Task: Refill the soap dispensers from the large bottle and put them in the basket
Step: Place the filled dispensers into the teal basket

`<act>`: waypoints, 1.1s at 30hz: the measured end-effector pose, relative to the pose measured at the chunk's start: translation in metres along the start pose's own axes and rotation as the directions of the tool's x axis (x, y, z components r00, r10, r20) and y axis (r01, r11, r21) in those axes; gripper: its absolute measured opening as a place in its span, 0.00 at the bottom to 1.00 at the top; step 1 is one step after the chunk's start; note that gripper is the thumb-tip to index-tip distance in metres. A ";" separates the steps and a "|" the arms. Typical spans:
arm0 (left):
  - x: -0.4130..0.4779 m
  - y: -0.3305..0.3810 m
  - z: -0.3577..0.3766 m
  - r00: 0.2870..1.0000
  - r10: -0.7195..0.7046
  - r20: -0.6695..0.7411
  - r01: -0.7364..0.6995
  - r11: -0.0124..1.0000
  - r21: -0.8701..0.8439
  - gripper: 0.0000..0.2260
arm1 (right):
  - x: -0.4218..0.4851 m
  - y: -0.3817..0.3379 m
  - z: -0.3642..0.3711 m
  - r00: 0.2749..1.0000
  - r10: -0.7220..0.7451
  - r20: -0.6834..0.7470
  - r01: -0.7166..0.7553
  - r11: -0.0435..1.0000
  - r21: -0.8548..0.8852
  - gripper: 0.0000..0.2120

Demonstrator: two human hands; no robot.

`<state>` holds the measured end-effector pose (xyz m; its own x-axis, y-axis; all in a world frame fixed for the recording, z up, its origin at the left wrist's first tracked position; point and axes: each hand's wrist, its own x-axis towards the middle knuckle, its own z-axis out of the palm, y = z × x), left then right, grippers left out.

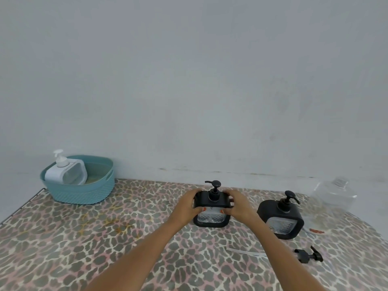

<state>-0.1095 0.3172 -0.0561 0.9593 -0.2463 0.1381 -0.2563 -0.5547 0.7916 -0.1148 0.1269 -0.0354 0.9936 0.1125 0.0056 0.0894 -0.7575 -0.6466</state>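
A black square soap dispenser [211, 217] with a clear window and a black pump stands upright mid-table. My left hand [189, 203] grips its left side and my right hand [236, 203] its right side, thumbs on the front. A second black dispenser [281, 219] with its pump on stands to the right. A white dispenser [67, 173] leans inside the teal basket [84, 194] at the back left. The large clear bottle [333, 194] sits at the far right by the wall.
A loose black pump head [308, 255] with its clear tube [245, 252] lies on the leopard-print tablecloth [105, 238] at the front right. A small orange item [316, 231] lies by the second dispenser. A plain wall runs behind the table.
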 end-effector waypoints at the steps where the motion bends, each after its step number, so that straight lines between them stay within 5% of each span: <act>1: 0.000 0.000 0.000 1.000 0.012 0.001 -0.012 1.000 0.010 0.24 | 0.001 -0.001 -0.001 1.000 -0.002 -0.003 0.002 1.000 -0.008 0.29; 7: 0.001 0.003 -0.020 0.999 0.025 -0.034 -0.025 1.000 0.004 0.27 | 0.009 -0.024 -0.014 0.998 -0.060 0.023 0.060 0.998 -0.033 0.28; 15: 0.000 0.011 -0.102 0.969 0.023 -0.247 -0.007 0.998 0.065 0.34 | 0.047 -0.105 -0.020 0.975 -0.207 0.075 0.212 0.976 -0.057 0.27; 26: -0.025 -0.024 -0.220 0.838 -0.029 -0.545 0.059 0.998 0.038 0.22 | 0.116 -0.242 0.038 0.916 -0.347 0.202 0.386 0.901 -0.198 0.28; 33: -0.033 -0.068 -0.275 0.737 -0.082 -0.670 0.119 0.993 0.009 0.21 | 0.144 -0.305 0.096 0.920 -0.383 0.082 0.390 0.880 -0.272 0.08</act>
<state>-0.0914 0.5818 0.0496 0.8078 0.3966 0.4362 -0.1419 -0.5874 0.7968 -0.0052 0.4363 0.0892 0.8745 0.4463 0.1901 0.4850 -0.7972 -0.3595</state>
